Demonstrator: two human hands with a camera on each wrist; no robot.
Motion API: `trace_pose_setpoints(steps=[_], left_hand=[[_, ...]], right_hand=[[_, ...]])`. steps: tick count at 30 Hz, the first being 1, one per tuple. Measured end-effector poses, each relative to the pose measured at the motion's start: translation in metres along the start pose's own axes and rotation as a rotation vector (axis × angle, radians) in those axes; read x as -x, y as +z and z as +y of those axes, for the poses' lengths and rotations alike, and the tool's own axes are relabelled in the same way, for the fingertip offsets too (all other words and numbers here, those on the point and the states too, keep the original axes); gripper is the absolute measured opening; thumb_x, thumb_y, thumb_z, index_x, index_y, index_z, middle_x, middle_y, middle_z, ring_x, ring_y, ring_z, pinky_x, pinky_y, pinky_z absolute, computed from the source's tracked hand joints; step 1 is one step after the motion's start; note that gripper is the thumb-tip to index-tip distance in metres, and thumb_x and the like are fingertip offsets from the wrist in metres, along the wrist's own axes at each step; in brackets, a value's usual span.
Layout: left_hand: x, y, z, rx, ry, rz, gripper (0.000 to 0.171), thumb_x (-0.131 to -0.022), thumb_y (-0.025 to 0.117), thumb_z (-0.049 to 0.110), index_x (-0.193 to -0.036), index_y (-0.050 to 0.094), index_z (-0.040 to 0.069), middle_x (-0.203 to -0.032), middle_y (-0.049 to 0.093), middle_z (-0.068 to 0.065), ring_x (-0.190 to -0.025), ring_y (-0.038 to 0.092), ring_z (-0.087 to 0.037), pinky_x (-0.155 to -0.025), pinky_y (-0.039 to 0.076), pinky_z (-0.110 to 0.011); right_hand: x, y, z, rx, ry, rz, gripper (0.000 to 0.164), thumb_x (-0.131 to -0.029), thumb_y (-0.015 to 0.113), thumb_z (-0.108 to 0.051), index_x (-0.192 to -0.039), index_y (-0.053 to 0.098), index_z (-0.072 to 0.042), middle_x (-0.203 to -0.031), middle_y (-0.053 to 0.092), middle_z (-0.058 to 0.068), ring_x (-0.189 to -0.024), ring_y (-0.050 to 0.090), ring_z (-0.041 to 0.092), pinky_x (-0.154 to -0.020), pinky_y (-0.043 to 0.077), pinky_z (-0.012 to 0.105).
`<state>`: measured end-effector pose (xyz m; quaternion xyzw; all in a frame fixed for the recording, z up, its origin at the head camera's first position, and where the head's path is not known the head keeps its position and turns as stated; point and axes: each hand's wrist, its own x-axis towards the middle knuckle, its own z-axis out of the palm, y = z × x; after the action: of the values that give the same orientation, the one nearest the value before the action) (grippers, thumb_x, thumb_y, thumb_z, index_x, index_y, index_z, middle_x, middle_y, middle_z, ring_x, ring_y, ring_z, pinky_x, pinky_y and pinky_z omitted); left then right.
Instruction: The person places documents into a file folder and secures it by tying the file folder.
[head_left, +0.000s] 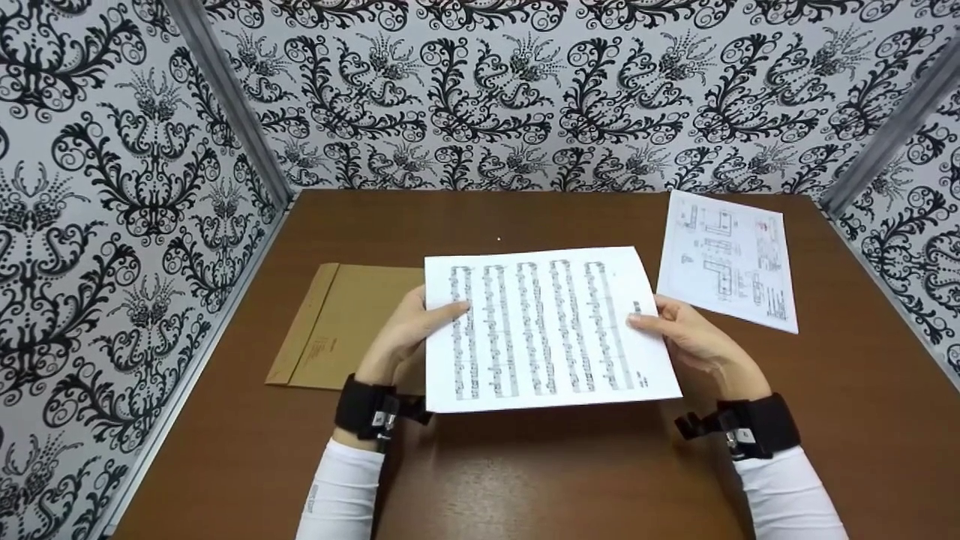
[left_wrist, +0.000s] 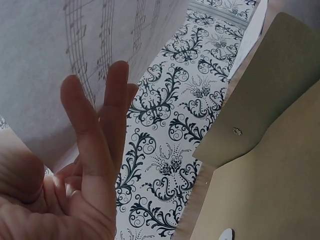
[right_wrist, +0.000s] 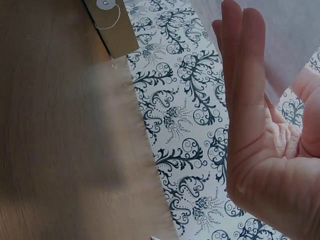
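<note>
A sheet of music [head_left: 551,330] is held up between both hands, its staves running up and down in the head view. My left hand [head_left: 409,322] pinches its left edge, thumb on the printed face and fingers behind. At the opposite edge my right hand [head_left: 694,334] grips it the same way. In the left wrist view, fingers [left_wrist: 90,135] support the back of the paper, with notes showing through. The right wrist view has long, straight fingers [right_wrist: 250,65] behind the sheet. Beneath and left of the music lies a brown envelope [head_left: 360,300], partly covered.
A page of technical drawings [head_left: 727,259] lies at the back right of the brown table [head_left: 525,480]. Patterned walls [head_left: 525,97] enclose the back and sides. The envelope has a round button with string [right_wrist: 106,4], and its flap [left_wrist: 270,85] stands raised.
</note>
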<state>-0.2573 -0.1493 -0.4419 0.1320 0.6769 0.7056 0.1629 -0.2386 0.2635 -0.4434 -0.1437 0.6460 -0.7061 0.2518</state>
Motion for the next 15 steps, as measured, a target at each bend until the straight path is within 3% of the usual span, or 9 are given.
trace_pose_setpoints(steps=[15], left_hand=[[-0.0030, 0.0044, -0.0057, -0.049, -0.013, -0.092, 0.031, -0.101, 0.060, 0.009, -0.129, 0.059, -0.004, -0.097, 0.079, -0.003, -0.075, 0.078, -0.016, -0.066, 0.064, -0.031]], right_hand=[[-0.0061, 0.0037, 0.0090, 0.076, 0.041, 0.025, 0.022, -0.107, 0.051, -0.016, -0.124, 0.066, -0.019, -0.102, 0.081, 0.000, -0.086, 0.080, 0.019, -0.071, 0.064, 0.034]])
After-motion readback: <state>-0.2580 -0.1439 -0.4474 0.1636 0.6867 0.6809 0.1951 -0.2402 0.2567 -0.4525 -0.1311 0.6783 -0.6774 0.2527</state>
